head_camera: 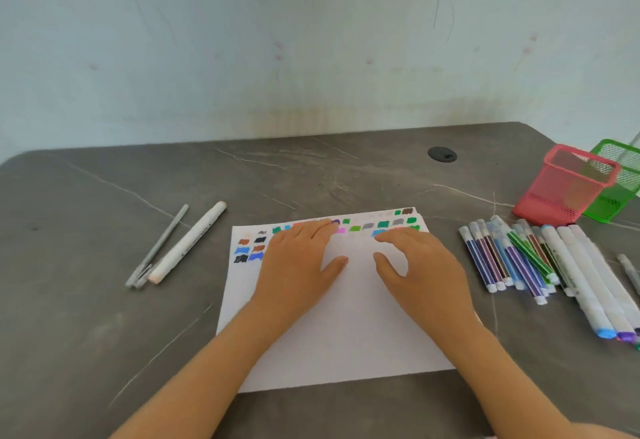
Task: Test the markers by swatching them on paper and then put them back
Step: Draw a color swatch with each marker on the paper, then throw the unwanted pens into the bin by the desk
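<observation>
Swatches (383, 224) are filling the top of the paper (346, 334); left hand (298, 258) and right hand (419, 272) are resting there, grips released. Markers (519, 258) are lying outside the seemingly empty pink holder (554, 196).

A pale blue-green wall (311, 40) fills the upper half, scuffed with thin dark scratches and faint pink smudges (a yellowish stain runs along its foot). Against it stands a dark grey, stone-patterned table (86, 300), crossed by thin white veins, its far corners rounded. A round black cable hole (442, 154) sits near the far edge. The light is soft and even.
</observation>
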Demonstrator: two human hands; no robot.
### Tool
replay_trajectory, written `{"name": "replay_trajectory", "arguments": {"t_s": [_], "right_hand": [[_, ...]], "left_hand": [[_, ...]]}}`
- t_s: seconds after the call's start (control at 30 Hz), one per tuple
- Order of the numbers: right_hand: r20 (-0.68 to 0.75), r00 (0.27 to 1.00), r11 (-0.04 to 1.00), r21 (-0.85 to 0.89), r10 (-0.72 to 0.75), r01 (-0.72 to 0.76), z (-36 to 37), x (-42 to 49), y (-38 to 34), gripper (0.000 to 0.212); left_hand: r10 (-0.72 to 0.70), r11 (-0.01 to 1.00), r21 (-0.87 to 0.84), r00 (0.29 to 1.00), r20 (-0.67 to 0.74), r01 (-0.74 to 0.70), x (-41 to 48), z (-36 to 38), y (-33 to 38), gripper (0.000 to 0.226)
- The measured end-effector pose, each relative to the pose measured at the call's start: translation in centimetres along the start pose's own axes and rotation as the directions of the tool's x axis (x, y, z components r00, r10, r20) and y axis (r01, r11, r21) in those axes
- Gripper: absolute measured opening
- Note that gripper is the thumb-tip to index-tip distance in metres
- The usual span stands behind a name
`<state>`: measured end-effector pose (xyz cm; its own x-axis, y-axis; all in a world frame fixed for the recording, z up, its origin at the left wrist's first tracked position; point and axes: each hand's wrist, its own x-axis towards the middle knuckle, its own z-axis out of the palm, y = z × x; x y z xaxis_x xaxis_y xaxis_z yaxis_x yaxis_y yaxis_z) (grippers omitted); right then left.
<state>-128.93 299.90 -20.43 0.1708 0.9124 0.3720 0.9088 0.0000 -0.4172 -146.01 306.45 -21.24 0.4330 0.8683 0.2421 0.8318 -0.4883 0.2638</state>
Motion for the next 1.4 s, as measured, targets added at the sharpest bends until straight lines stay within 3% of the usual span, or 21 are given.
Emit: {"name": "replay_trajectory", "arguments": {"t_s": [0.27,0.4,0.53,0.67,0.97,1.4], "right_hand": [[0.133,0.990,0.982,0.185,-0.048,0.023,3.1,2.3,-7.1,0.033],[0.215,0.972,0.961,0.273,-0.092,0.030,4.3,3.3,-9.8,0.032],[0.313,0.946,0.902,0.428,-0.087,-0.059,5.5,4.5,-12.0,0.031],[0.424,0.904,0.776,0.589,-0.059,-0.226,6.4,5.5,-13.9,0.027],[0.582,0.813,0.684,0.599,-0.016,-0.416,8.1,6.9,-16.4,0.049],[0.679,0.730,0.515,0.597,0.085,-0.615,9.5,9.2,-16.7,0.052]], "left_hand": [[-0.276,0.959,0.031,0.955,-0.111,0.281,-4.0,-4.4,-9.0,0.059],[-0.346,0.929,0.068,0.920,-0.185,0.363,-5.0,-5.8,-11.8,0.055],[-0.428,0.895,0.029,0.877,-0.218,0.444,-5.3,-6.5,-14.1,0.052],[-0.518,0.853,-0.003,0.844,-0.143,0.523,-5.4,-6.8,-15.0,0.052],[-0.545,0.837,-0.146,0.827,-0.141,0.527,-4.7,-6.4,-15.4,0.052],[-0.538,0.814,-0.313,0.838,-0.091,0.489,-3.7,-6.5,-16.5,0.056]]}}
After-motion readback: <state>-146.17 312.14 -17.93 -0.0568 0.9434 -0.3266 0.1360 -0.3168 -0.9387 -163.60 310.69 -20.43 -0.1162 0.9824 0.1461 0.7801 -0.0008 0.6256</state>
